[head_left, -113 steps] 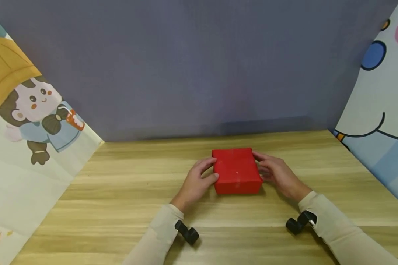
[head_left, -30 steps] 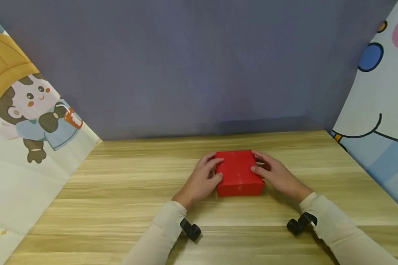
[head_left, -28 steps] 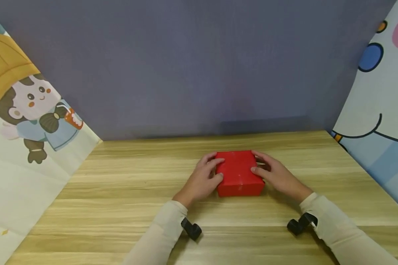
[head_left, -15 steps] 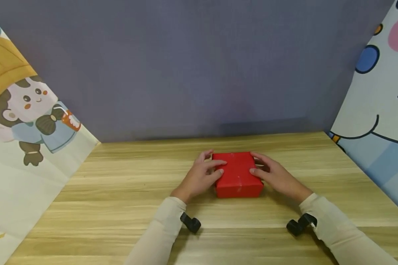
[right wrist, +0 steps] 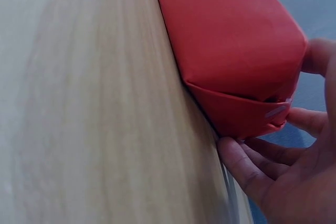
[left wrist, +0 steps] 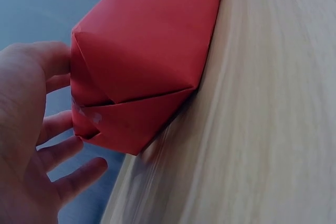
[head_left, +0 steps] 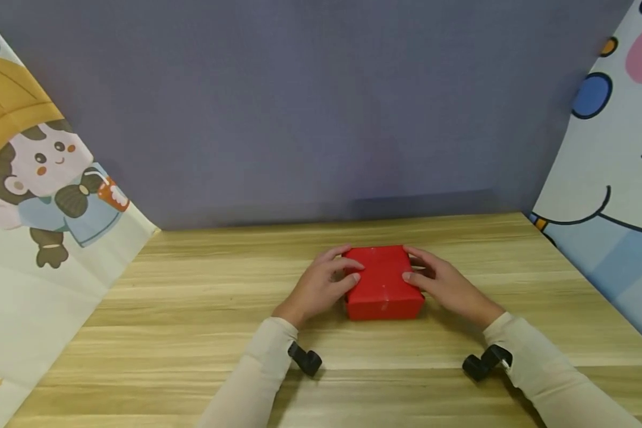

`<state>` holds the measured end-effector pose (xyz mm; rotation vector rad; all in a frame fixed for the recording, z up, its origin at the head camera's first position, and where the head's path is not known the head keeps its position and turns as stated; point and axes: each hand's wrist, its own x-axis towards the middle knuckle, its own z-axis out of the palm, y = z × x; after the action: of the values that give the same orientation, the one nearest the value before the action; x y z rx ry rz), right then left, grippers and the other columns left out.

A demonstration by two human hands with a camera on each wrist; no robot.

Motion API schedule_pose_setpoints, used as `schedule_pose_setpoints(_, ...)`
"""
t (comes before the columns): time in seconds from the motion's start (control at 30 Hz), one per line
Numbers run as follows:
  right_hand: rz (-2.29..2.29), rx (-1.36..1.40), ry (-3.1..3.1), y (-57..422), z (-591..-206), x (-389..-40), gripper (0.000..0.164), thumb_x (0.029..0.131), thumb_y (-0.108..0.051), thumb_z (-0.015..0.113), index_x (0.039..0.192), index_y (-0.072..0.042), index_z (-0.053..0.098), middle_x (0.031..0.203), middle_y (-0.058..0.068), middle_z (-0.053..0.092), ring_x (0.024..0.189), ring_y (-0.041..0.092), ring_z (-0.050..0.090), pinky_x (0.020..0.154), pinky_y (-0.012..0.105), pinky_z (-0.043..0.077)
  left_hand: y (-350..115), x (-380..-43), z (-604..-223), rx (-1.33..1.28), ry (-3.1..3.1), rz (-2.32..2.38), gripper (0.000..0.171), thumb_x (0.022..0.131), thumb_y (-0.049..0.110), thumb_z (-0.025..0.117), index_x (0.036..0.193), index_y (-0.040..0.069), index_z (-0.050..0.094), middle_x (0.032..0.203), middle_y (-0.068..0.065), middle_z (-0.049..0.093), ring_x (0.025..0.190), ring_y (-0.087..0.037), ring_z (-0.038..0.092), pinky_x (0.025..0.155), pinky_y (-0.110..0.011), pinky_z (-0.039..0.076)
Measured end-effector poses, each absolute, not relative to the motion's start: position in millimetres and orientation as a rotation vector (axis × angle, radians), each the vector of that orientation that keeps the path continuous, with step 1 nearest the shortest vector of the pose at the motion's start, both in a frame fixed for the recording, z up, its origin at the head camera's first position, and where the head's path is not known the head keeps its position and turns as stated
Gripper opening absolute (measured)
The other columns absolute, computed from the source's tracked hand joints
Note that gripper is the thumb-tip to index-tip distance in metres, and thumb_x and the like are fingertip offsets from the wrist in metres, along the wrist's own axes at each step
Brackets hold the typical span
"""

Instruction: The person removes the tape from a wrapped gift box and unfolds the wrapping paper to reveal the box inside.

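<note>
Grey cloth [head_left: 299, 113] is backing the table [head_left: 192, 315], where the box [head_left: 383, 279] is lying flat, presumably being steadied from both sides: your left hand [head_left: 321, 285] is resting on it, fingers [left wrist: 81, 178] spread, and your right hand [head_left: 447, 284] is gripping its opposite side. Your fingers are hiding bits of its edges (printed panels [head_left: 53, 321] are flanking the table).

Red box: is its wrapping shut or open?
Shut: the box has paper over every visible side, end flaps folded, tape on them.
</note>
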<state>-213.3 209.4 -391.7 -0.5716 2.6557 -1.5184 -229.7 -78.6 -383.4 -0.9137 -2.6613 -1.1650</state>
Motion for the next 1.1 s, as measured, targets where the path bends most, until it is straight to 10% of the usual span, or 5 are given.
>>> schedule_pose_setpoints(0.2, -1.524, -0.572, 2.654, 210, -389, -211, 0.065, 0.1, -0.024, 0.064, 0.154, -0.003, 0.035, 0.147, 0.023, 0.047, 0.129, 0.039, 0.052, 0.097, 0.024, 0.044, -80, -231, -385, -0.936, -2.64, -1.128, 0.022, 0.097, 0.03, 0.066, 0.116, 0.022, 0.073, 0.151, -0.002, 0.047, 0.139, -0.022, 0.042, 0.103, -0.044, 0.044)
schedule_pose_setpoints(1.1, -1.513, -0.563, 2.665, 207, -390, -211, 0.066, 0.1, -0.025, 0.063, 0.156, -0.005, 0.034, 0.146, 0.023, 0.048, 0.128, 0.039, 0.052, 0.101, 0.041, 0.046, -57, -223, -376, -0.6, -2.498, -1.16, 0.006, 0.09, 0.015, 0.074, 0.084, 0.013, 0.076, 0.12, -0.008, 0.066, 0.106, -0.02, 0.066, 0.08, -0.026, 0.056)
